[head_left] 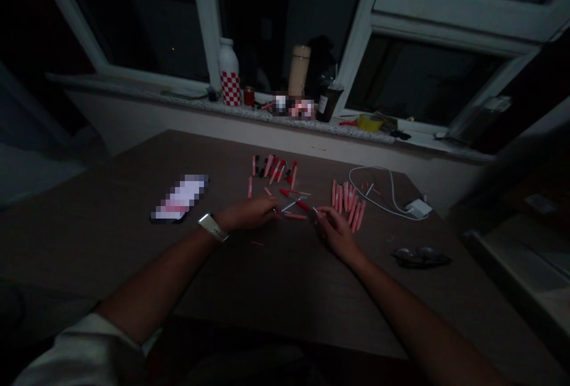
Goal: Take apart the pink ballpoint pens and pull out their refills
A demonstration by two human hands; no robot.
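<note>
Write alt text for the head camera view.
The left hand and right hand reach over a dark wooden table among scattered pink pen barrels; the right hand's fingers pinch a thin pale piece. A white watch circles the left wrist, and a white charger sits to the right.

1. I have two hands over the table: my left hand (249,212) and my right hand (336,233).
2. Near my right hand I count about ten pink pen barrels (347,205), but not exactly.
3. One watch (212,227) is on my wrist.
4. One white charger (417,208).
5. One pair of glasses (421,257).
</note>
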